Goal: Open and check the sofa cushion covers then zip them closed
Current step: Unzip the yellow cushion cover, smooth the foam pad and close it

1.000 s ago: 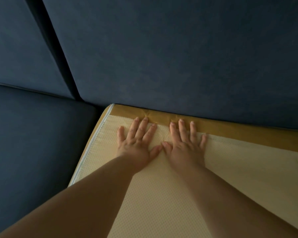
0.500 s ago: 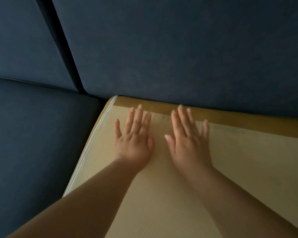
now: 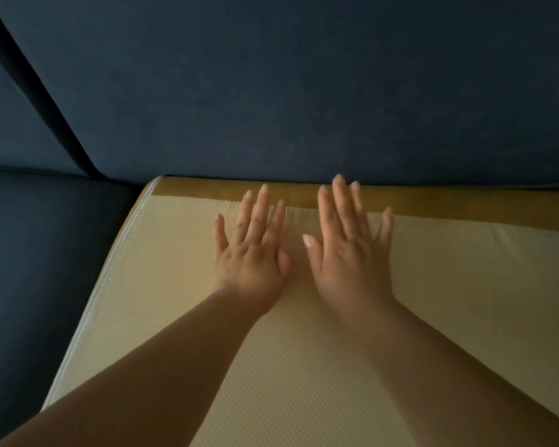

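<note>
The left grip point(image 3: 250, 256) and right grip point(image 3: 349, 253) are spread flat over the yellow cushion point(image 3: 175, 269). A dark blue back cushion point(image 3: 304, 91) stands just past the fingertips. A blue seat point(image 3: 46, 253) lies left of the left grip.

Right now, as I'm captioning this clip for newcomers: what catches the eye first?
The left hand and right hand, fingers spread, sit side by side over the far edge of a pale yellow cushion at centre. A dark navy sofa back fills the top; a navy seat lies left.
</note>
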### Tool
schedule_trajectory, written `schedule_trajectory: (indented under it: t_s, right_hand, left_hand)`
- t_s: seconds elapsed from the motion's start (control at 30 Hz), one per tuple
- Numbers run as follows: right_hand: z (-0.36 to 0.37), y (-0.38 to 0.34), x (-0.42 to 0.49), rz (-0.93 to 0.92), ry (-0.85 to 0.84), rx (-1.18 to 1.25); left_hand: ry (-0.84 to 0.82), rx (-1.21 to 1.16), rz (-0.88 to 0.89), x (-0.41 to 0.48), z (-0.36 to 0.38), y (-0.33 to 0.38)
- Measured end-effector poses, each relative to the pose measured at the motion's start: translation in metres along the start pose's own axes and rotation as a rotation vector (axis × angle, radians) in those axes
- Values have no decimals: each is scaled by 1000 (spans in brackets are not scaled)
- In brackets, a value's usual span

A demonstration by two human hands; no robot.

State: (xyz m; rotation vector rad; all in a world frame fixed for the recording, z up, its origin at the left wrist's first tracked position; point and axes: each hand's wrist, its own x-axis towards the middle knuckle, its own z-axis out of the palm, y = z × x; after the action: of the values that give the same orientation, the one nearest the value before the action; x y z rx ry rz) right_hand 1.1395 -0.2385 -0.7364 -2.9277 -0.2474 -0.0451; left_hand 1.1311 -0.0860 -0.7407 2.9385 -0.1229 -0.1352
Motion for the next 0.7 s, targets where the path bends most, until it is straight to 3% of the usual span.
schedule_trajectory:
  t_s: [0.2,0.37,0.5,0.63,0.7]
  right_hand:
    - [21,29,-10,68,-165,-47]
    - [-2,36,-8,31,-208,86]
    - [-31,80,-22,111,106,-7]
    - [-17,131,-41,169,-152,-43]
    - [-12,136,-38,137,-191,-15]
  left_hand:
    - [-109,-2,-2,7,30,22]
    - [-119,36,-22,5,14,34]
    - [22,-35,87,16,6,98]
    - [-128,-36,129,21,34,145]
    - [-156,-13,101,23,42,144]
